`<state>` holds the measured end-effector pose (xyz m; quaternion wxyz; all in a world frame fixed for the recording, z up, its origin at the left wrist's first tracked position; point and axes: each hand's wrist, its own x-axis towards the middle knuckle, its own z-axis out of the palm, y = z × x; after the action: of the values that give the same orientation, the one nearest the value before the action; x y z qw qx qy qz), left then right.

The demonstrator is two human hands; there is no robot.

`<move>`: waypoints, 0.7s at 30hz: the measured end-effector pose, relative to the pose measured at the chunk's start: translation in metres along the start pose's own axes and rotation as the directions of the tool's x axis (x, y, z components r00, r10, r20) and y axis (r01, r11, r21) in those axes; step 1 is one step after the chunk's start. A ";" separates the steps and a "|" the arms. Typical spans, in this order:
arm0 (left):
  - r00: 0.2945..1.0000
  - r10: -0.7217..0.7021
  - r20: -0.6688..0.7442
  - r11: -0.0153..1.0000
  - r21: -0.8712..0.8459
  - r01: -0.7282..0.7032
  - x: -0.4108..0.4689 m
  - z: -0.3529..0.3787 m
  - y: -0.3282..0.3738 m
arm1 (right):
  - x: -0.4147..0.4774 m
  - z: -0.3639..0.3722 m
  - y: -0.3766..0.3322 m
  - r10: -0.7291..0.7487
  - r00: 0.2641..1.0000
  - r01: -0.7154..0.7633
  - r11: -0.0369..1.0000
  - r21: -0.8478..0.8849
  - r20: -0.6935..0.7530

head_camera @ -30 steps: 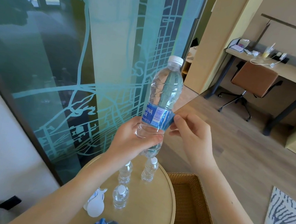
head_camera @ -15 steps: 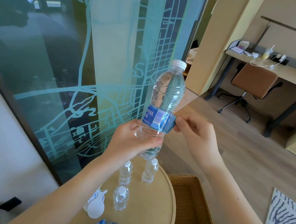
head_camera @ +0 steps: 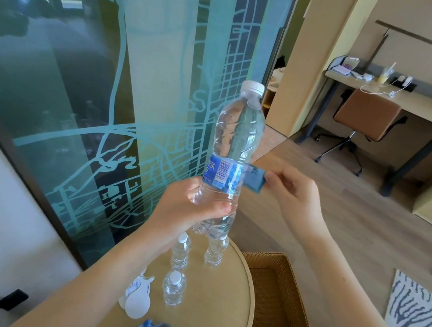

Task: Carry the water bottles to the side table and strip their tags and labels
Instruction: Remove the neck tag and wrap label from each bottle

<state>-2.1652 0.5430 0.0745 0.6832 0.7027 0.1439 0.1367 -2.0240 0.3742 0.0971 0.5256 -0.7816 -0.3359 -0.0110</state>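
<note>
Bottles (head_camera: 180, 253) stand on the table (head_camera: 216, 313) under my left hand (head_camera: 185, 209), which grips the big bottle (head_camera: 238, 133). My right hand (head_camera: 293, 195) pinches its blue label (head_camera: 222, 172).

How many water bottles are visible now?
4. One large bottle in the left hand; three stand on the side table: rear left bottle, rear right bottle, front bottle. Arms may hide more.

Hotel-like room – desk (head_camera: 405, 101), office chair (head_camera: 367, 113), zebra rug (head_camera: 418, 322), round side table (head_camera: 216, 313)
</note>
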 end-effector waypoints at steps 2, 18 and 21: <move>1.000 0.002 0.012 1.000 0.020 -0.002 0.000 0.000 0.001 | 0.005 0.002 0.001 0.009 1.000 -0.009 0.999 0.031 0.004; 1.000 0.008 0.012 0.999 0.049 -0.008 0.003 -0.009 -0.006 | 0.014 -0.007 -0.006 0.113 0.994 -0.106 0.940 0.324 -0.003; 1.000 -0.002 0.009 0.997 0.080 0.001 0.001 -0.002 -0.004 | 0.020 -0.002 -0.026 0.118 0.991 -0.131 0.904 0.408 0.056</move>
<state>-2.1650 0.5448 0.0703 0.6554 0.7299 0.1467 0.1271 -2.0221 0.3888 0.1266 0.6725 -0.6736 -0.2880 0.1052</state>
